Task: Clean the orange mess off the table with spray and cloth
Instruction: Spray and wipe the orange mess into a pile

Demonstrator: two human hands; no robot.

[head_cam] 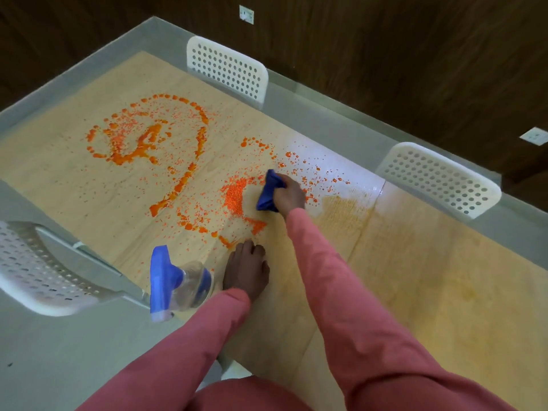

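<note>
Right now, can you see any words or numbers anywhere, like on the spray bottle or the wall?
No words or numbers can be read in this picture.
Spray bottle: blurred, and no label text shows on it.
Blue cloth: plain, no print.
Wall plates: too small to show any marking.
White chairs: only holes, no writing.

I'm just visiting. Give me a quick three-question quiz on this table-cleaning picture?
1. True or false: the right hand grips the blue cloth.
2. What stands beside the left hand? A) spray bottle B) bucket C) sponge
3. Fill in: the largest orange mess lies on the table's far ____ part.

Key: 1 true; 2 A; 3 left.
</note>
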